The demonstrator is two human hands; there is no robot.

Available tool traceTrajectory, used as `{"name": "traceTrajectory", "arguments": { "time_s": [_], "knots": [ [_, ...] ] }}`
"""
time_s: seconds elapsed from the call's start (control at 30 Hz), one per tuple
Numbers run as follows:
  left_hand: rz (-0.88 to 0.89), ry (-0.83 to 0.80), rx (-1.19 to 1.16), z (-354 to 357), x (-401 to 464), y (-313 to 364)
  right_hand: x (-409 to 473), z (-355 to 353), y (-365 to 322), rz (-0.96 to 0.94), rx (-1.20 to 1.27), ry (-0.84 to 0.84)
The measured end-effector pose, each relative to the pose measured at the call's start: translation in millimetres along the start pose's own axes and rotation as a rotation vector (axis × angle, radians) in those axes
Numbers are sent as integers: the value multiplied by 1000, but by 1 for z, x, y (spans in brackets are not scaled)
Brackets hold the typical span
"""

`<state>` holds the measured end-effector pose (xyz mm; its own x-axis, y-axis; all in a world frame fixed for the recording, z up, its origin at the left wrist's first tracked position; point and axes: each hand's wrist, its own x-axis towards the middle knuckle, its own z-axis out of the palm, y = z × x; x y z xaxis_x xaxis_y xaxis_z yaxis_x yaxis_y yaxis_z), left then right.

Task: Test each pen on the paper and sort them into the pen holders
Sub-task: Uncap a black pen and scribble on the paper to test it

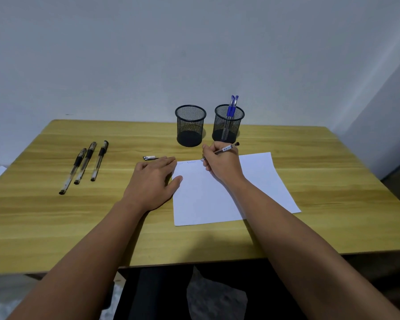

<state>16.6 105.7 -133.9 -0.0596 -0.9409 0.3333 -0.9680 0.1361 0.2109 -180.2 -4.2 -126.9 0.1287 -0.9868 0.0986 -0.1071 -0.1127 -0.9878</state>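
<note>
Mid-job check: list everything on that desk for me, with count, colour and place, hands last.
Desk: one, light wood, against the wall.
Paper: one, white, centre-right, faint marks at its top.
Pen holders: two, black mesh, rear; left holder empty, right holder with two blue pens.
Black pens: three, capped, lying at left.
Pen cap: one, dark, beside left fingers.
Left hand: flat, steadying the paper.
Right hand: holding a pen, writing.
</note>
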Motion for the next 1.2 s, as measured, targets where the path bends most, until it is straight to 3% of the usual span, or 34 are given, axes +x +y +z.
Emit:
{"name": "traceTrajectory", "arguments": {
  "time_s": [1.2],
  "knots": [
    [-30, -21, -22, -1, -1, 0, 2, 1, 5, -42, -149, 75]
  ]
}}
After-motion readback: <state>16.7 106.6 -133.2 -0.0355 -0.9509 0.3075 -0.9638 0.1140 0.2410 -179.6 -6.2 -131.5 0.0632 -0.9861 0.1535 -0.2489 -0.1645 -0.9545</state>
